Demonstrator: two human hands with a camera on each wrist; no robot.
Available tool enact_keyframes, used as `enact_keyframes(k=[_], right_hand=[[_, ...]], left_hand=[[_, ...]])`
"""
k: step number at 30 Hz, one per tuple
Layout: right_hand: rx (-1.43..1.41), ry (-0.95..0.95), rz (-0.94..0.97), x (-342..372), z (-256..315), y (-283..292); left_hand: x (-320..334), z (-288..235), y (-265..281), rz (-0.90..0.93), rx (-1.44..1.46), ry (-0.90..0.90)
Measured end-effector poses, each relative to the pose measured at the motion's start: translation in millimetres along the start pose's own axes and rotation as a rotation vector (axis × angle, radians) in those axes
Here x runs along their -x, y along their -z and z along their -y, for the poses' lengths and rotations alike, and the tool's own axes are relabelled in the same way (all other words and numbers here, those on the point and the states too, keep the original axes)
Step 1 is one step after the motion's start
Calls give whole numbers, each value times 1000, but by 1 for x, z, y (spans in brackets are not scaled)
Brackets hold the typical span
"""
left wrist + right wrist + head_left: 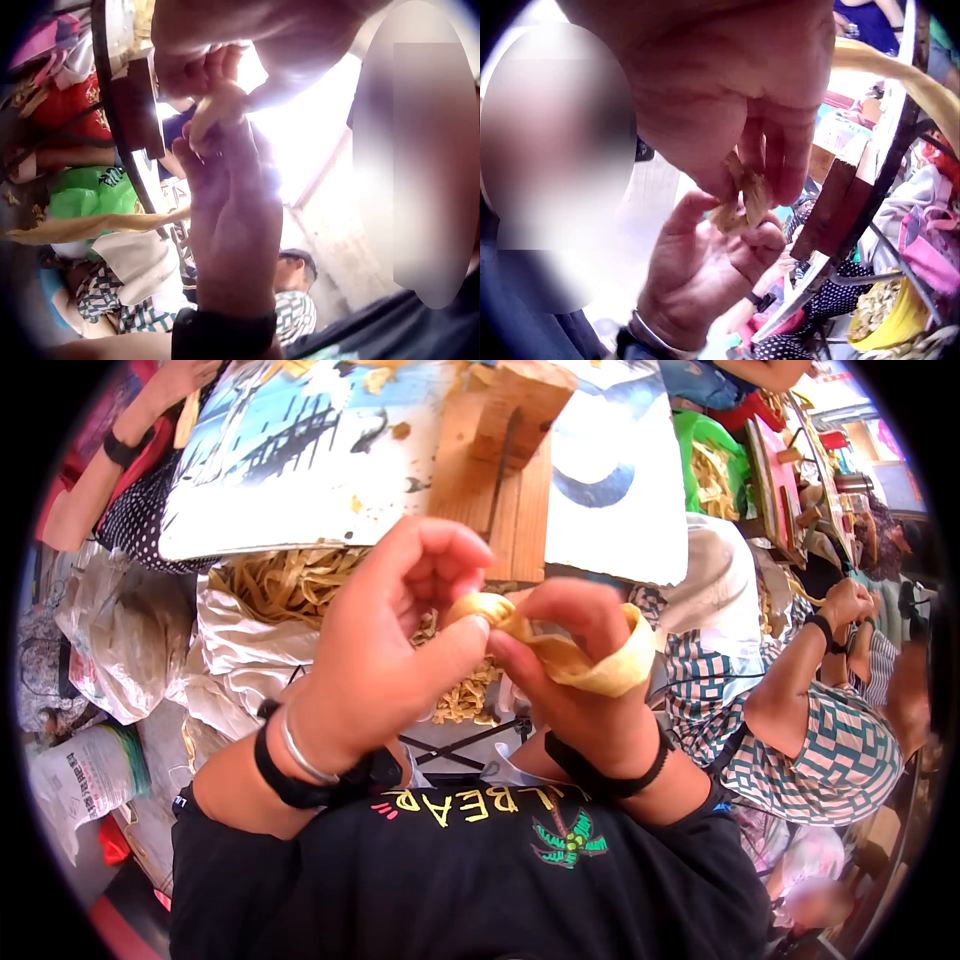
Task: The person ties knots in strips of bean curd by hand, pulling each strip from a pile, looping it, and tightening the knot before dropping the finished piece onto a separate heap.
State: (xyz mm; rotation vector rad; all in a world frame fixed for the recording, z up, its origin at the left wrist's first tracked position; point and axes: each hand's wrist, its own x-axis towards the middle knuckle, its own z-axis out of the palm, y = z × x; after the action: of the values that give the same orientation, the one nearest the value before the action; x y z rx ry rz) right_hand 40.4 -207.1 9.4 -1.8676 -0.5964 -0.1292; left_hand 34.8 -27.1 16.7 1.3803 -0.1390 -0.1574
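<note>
A pale yellow, flat, pliable strip [610,672] is folded into a small knot-like bundle [484,610] at one end. My left hand [395,635] pinches that bundle, thumb laid along its near side. Against the bundle's other side, my right hand [585,645] pinches the strip between thumb and curled forefinger. The rest of the strip loops round the outside of the right hand. In the right wrist view the folded bundle [742,202] shows between both hands' fingertips. The strip's loose length [97,227] stretches sideways in the left wrist view.
In front stands a white painted table [300,470] with a wooden block stand [515,435] at its edge. Below lie a bag of yellow strips [285,585] and a heap of small knotted pieces [468,695]. Other people sit to the left and right. A green bag [715,460] holds more strips.
</note>
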Motion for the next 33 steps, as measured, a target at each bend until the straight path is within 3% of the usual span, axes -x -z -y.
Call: enact_keyframes(k=[1,4,6,9,11,12,13,15,17,18,19,23,27,33], right_hand=[[82,-30,-89,3,1,-2],[-133,-88,-192,6,-6,-2],[-198,-102,-199,9,-14,-2],[-75,-8,-142,7,-8,3],[-80,17,-100,4,-4,7],[-56,44,-44,-2,-9,12],[-30,72,11,-8,-13,15],[-194,-31,-112,-10,-19,14],[-335,-247,-225,-9,-18,27],[-258,-406,-286,-14,-13,30],[-313,-436,-255,-13,-12,32],[-502,-544,-197,-11,-7,32],[-587,-584,-118,-7,-2,23],[-748,-634,-144,-7,-7,18]], left_hand=[[5,-2,-5,42,-125,-99],[18,-4,-15,135,-379,-395],[13,2,-23,-71,-163,-331],[5,-4,-20,-82,-200,-218],[6,-7,-13,117,-299,-36],[1,2,-8,130,-485,-249],[3,3,-5,145,-476,-255],[4,-5,-4,184,-455,-266],[5,-8,1,221,-450,-215],[4,-10,4,239,-477,-199],[4,-10,7,253,-505,-187],[-1,-10,5,207,-463,-56],[-4,-2,-13,81,-624,-246],[-4,-3,-10,119,-656,-367]])
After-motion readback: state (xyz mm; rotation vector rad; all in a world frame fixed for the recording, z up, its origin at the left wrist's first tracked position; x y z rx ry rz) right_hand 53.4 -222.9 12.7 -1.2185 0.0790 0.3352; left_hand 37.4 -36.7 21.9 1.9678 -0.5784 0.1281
